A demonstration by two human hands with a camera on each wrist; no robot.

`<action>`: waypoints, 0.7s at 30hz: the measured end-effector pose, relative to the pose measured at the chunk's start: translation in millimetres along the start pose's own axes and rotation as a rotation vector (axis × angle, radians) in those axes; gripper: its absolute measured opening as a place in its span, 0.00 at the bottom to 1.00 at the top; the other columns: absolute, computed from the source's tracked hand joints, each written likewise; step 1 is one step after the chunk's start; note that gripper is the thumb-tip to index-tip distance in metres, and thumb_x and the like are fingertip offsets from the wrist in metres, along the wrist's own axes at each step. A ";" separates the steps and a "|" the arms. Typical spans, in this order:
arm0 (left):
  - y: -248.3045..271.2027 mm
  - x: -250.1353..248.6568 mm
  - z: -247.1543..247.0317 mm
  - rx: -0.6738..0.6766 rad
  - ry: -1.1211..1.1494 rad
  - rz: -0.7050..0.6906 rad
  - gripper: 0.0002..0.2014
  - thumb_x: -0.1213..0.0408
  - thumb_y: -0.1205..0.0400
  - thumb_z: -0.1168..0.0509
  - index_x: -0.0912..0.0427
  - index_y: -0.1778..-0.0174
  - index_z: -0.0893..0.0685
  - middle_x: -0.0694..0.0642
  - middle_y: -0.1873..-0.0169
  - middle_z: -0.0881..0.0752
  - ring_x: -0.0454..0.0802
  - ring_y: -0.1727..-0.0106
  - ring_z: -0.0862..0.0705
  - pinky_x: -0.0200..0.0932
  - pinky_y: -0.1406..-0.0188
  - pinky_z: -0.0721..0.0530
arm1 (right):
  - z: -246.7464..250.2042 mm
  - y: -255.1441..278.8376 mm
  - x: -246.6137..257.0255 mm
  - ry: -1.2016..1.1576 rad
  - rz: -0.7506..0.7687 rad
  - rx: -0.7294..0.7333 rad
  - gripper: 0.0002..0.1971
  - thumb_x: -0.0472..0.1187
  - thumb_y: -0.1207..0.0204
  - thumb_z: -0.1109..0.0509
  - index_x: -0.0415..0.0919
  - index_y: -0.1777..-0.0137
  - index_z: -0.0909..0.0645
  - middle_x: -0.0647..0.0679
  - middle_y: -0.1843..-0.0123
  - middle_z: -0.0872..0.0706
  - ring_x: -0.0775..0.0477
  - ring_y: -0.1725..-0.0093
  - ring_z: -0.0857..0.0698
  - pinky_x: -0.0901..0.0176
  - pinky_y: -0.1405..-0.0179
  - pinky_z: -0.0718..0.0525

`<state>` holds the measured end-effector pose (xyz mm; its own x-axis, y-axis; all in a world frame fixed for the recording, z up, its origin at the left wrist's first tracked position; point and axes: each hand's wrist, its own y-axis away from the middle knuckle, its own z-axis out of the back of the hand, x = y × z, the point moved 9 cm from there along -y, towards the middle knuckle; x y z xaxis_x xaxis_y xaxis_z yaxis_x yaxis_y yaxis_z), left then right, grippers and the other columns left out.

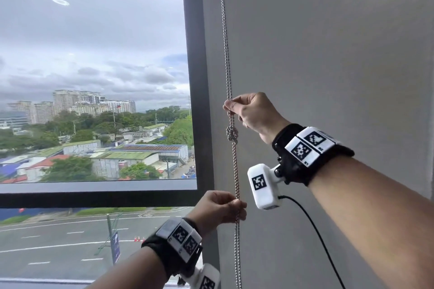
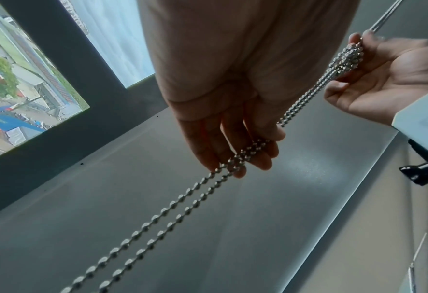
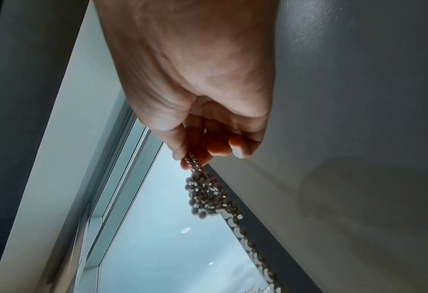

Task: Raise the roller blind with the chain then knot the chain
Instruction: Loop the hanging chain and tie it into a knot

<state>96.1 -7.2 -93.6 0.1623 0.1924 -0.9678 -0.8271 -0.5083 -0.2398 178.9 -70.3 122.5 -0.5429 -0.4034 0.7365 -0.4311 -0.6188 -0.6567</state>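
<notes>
No containers in my feed, just the window corner. Bead chain hangs doubled along the grey wall, just right of the dark window frame; both strands are metal ball links, running side by side and close together from the top of the head view down past the bottom edge. A tight, lumpy knot sits in the chain, between my two hands. My right hand is above the knot, thumb and forefinger pinching both strands, other fingers curled in; on the right wrist view the knot hangs just below the fingertips. My left hand is lower, well below the knot, fingers curled round both strands; on the left wrist view the chain crosses the fingers and runs on toward the camera, strands parallel. The stretch between the hands looks straight. The blind's fabric does not show in any view; glass shows uncovered, with city and cloudy sky outside. Marker bands and white camera pods on both wrists.
</notes>
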 end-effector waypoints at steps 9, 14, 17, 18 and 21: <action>-3.4 -106.8 30.6 -0.075 0.365 -0.214 0.10 0.71 0.17 0.44 0.70 0.59 0.19 0.65 0.63 0.10 0.55 0.63 0.11 0.47 0.60 0.12 | 17.9 3.5 1.6 0.101 0.031 -0.040 0.07 0.38 0.22 0.26 0.36 0.53 0.09 0.47 0.56 0.08 0.58 0.55 0.11 0.75 0.50 0.19; -19.4 -174.2 46.4 -0.152 0.335 -0.309 0.09 0.66 0.17 0.41 0.67 0.53 0.18 0.69 0.45 0.15 0.59 0.48 0.13 0.53 0.38 0.19 | 11.4 10.2 1.8 0.080 -0.041 -0.007 0.08 0.39 0.20 0.28 0.35 0.52 0.10 0.47 0.71 0.13 0.61 0.84 0.24 0.70 0.86 0.32; -26.7 -198.5 42.4 -0.157 0.274 -0.338 0.10 0.65 0.18 0.40 0.68 0.50 0.17 0.66 0.50 0.16 0.58 0.50 0.15 0.51 0.38 0.20 | 0.9 14.7 1.0 0.049 -0.093 0.048 0.08 0.42 0.18 0.31 0.40 0.51 0.11 0.44 0.66 0.07 0.50 0.77 0.14 0.65 0.81 0.23; -28.8 -204.8 39.9 -0.153 0.262 -0.349 0.10 0.65 0.18 0.39 0.68 0.49 0.17 0.65 0.52 0.16 0.56 0.54 0.15 0.48 0.43 0.18 | -3.0 16.9 1.6 0.009 -0.106 0.064 0.08 0.42 0.18 0.31 0.40 0.50 0.12 0.43 0.65 0.07 0.48 0.74 0.11 0.62 0.78 0.17; -34.9 -213.4 33.3 -0.166 0.234 -0.348 0.09 0.67 0.19 0.38 0.69 0.50 0.16 0.65 0.57 0.14 0.53 0.64 0.13 0.44 0.62 0.13 | -13.6 22.6 0.8 -0.173 -0.158 0.106 0.10 0.40 0.17 0.32 0.34 0.46 0.13 0.36 0.59 0.07 0.40 0.67 0.09 0.47 0.63 0.08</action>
<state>72.5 -2.6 123.9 0.5483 0.1906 -0.8143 -0.6074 -0.5785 -0.5444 158.9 -75.5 106.0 -0.3394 -0.4003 0.8512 -0.4176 -0.7467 -0.5177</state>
